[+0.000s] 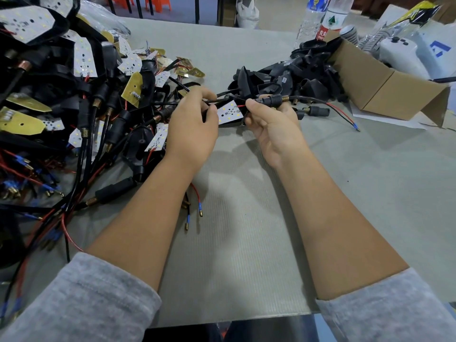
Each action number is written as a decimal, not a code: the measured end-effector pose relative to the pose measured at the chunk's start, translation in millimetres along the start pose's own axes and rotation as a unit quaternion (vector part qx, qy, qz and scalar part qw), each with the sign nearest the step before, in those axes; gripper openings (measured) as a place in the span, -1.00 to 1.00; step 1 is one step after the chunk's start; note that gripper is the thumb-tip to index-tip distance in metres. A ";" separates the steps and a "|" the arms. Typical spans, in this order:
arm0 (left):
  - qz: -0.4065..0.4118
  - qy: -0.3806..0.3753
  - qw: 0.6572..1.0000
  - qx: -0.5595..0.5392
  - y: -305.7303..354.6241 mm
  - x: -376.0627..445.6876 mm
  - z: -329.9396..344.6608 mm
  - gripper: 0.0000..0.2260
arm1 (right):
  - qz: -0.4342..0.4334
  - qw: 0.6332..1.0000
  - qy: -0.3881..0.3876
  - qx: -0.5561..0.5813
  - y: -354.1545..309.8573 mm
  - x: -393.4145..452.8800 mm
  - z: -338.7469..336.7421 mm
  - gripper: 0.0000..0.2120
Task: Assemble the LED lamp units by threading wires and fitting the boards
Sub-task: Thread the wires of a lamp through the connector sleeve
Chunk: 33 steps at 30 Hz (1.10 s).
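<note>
Left hand [191,119] fingers pinch the white LED board [229,114]; right hand [270,119] fingers grip the black connector [271,100] above the desk [246,243].

We see a grey table [246,243]: wired lamp units [74,107] heaped left, black housings [296,75] and cardboard box [385,87] upper right.
</note>
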<state>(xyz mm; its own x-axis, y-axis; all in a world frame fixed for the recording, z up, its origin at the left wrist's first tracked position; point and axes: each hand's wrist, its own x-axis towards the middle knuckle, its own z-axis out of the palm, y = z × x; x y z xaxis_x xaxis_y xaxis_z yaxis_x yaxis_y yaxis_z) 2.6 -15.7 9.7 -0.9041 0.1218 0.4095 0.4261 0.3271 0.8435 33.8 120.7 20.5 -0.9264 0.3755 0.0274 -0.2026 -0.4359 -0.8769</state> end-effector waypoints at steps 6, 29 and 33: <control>-0.066 -0.067 0.994 -0.055 0.1 0.5 0.6 -0.84 | 0.008 0.999 -0.034 -0.027 0.8 -0.4 0.0 -0.83; -0.084 -0.046 0.991 -0.089 -0.5 1.7 -2.2 -0.79 | -0.097 0.978 0.179 -0.045 -3.7 9.0 -13.7 -0.77; -0.093 -0.040 0.991 -0.088 -1.8 2.2 -2.3 -0.79 | -0.108 0.975 0.187 -0.059 -3.1 10.1 -14.6 -0.82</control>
<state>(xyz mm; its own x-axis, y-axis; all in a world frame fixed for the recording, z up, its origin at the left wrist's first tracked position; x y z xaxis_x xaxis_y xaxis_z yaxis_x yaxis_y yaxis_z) -0.1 -18.1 9.9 -0.9643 0.1505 0.2177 0.2435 0.1826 0.9525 29.7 137.7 16.5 -0.6810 0.7298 0.0601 -0.3224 -0.2251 -0.9195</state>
